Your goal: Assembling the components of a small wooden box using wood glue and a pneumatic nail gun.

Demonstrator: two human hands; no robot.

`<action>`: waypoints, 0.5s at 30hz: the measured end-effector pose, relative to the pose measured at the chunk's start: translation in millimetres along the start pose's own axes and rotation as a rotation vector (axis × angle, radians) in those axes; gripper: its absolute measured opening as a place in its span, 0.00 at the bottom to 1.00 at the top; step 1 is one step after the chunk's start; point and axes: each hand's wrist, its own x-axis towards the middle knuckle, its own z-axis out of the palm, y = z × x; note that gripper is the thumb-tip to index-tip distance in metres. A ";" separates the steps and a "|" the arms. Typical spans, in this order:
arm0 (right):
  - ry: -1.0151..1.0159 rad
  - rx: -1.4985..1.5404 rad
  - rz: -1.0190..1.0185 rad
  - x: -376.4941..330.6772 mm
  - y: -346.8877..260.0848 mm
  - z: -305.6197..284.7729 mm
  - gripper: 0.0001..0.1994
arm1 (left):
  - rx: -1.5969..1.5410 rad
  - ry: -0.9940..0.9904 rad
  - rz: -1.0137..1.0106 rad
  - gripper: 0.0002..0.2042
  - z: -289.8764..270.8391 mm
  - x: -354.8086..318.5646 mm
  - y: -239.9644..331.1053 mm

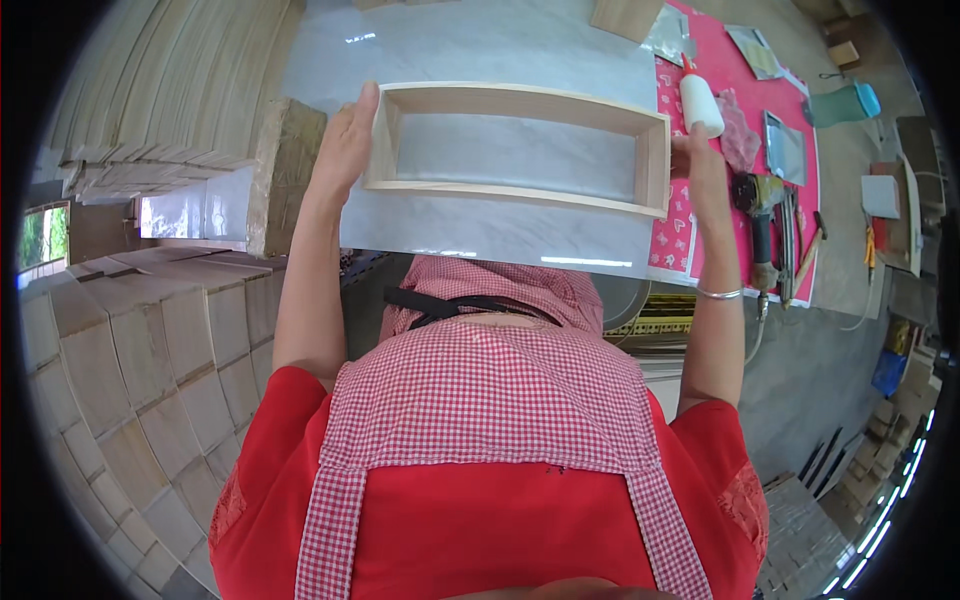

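Note:
A long rectangular frame of pale bare wood (520, 108), with no visible base, lies across the grey marbled tabletop (490, 232) in front of me. Its two short ends are held between my hands. My left hand (349, 143) presses along the left end, fingers together and pointing away from me. At the opposite end, my right hand (702, 165) has its fingers against the outer face; some of them are hidden. A silver bangle circles my right wrist. Just beyond that hand lies a white glue bottle (701, 105) with a red nozzle.
Tall stacks of thin boards (165, 80) rise at the left, beside a thick wooden block (287, 175). On the pink patterned sheet (672, 245) at the right lie a nail gun (762, 225), a crumpled pink cloth (738, 130) and clear packets. Stacked wooden pieces (150, 350) fill the lower left.

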 end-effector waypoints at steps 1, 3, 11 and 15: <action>0.002 0.004 0.006 10.1 4.0 -3.9 0.29 | -0.039 0.046 0.017 0.32 1.0 -1.3 -2.4; 0.440 -0.533 -0.443 31.5 10.7 -16.4 0.28 | -0.127 0.140 0.048 0.24 1.1 -9.4 -5.2; 0.624 -0.832 -0.440 88.2 49.5 -17.0 0.33 | 0.024 0.452 0.656 0.05 12.3 -77.1 3.7; 0.729 -0.625 -0.511 89.0 47.6 -26.1 0.31 | 0.138 0.210 0.872 0.07 39.4 -105.5 7.4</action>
